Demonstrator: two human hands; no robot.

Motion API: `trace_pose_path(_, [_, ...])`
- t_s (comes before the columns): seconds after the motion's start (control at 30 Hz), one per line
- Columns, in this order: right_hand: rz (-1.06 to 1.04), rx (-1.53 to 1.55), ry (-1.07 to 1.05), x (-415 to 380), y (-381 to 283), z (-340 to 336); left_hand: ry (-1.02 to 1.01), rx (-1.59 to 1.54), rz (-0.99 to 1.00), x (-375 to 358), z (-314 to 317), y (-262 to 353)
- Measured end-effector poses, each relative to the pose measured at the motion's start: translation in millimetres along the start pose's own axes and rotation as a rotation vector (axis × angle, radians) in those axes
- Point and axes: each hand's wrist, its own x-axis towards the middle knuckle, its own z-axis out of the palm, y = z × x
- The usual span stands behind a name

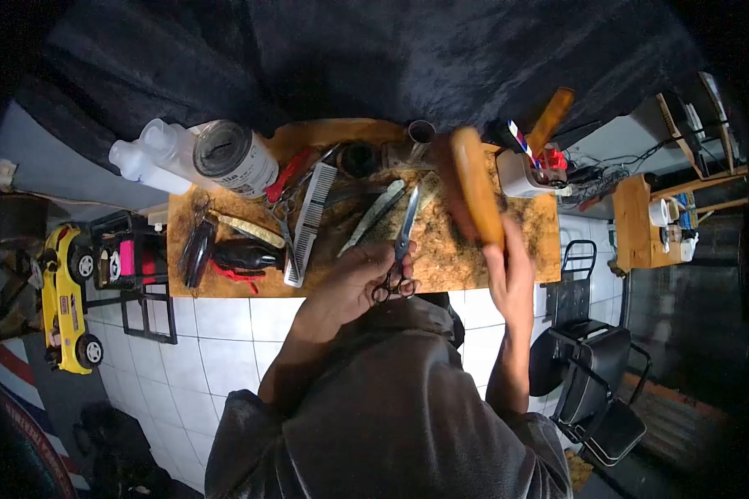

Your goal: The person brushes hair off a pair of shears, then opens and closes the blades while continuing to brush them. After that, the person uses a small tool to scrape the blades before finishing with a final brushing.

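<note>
Dark, creased cloth [366,66] hangs beyond the far edge of the wooden table [453,279], with a grey wall [54,150] past its left corner. White floor tiles [225,320] show brightly lit along the near edge, while the room's outer reaches fall into shadow. Off the right edge stand a wooden side table [631,218] and, past the near right corner, a black padded chair [597,374].

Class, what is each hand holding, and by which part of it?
The left hand holds a pair of scissors by the handles. The right hand holds what looks like a wooden brush, blurred, by its near end.
</note>
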Motion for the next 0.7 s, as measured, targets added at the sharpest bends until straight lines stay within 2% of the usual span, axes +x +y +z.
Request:
trace_pose_path(0.03, [-0.068, 0.041, -0.042, -10, 0, 3, -0.016, 0.003, 0.016, 2, -3, 1])
trace_pose_path(0.1, [-0.341, 0.032, -0.202, -23, -11, 3, 0.008, -0.006, 0.034, 8, -6, 5])
trace_pose_path(0.13, [-0.334, 0.056, -0.31, -24, -22, 1, 0.018, -0.009, 0.045, 12, -5, 9])
trace_pose_path(0.17, [-0.321, 0.081, -0.424, -25, -33, 0, -0.075, -0.012, 0.041, 14, 8, 21])
trace_pose_path(0.2, [-0.351, 0.035, -0.386, -23, -35, 5, -0.053, -0.001, 0.039, 17, 2, 18])
trace_pose_path(0.3, [-0.267, -0.022, -0.182, -4, -14, 13, 0.033, 0.14, -0.038, 13, -5, 22])
trace_pose_path(0.33, [-0.108, -0.093, -0.131, -1, -16, 10, -0.023, 0.061, -0.052, 13, 3, 28])
trace_pose_path(0.37, [-0.152, -0.13, 0.035, 8, -19, 14, -0.015, 0.055, -0.073, 13, 4, 28])
trace_pose_path(0.43, [-0.084, -0.201, 0.235, 23, -22, 15, 0.003, 0.045, -0.115, 11, 4, 27])
trace_pose_path(0.47, [0.049, -0.09, 0.194, 24, -29, 11, -0.03, 0.033, -0.099, 12, 6, 27])
trace_pose_path(0.57, [-0.093, 0.184, -0.141, 2, -14, 3, -0.02, 0.121, -0.037, 13, 5, 31])
trace_pose_path(0.6, [-0.081, 0.291, -0.323, -5, -19, 5, 0.024, 0.015, -0.038, 19, 11, 32])
trace_pose_path(0.63, [-0.293, 0.194, -0.404, 0, -28, 4, 0.066, -0.091, -0.039, 25, 15, 32])
trace_pose_path(0.67, [-0.269, 0.095, -0.383, -1, -29, 6, -0.002, -0.078, 0.008, 26, 12, 31])
trace_pose_path(0.7, [-0.245, -0.004, -0.361, -1, -29, 8, 0.024, 0.042, -0.019, 23, 9, 35])
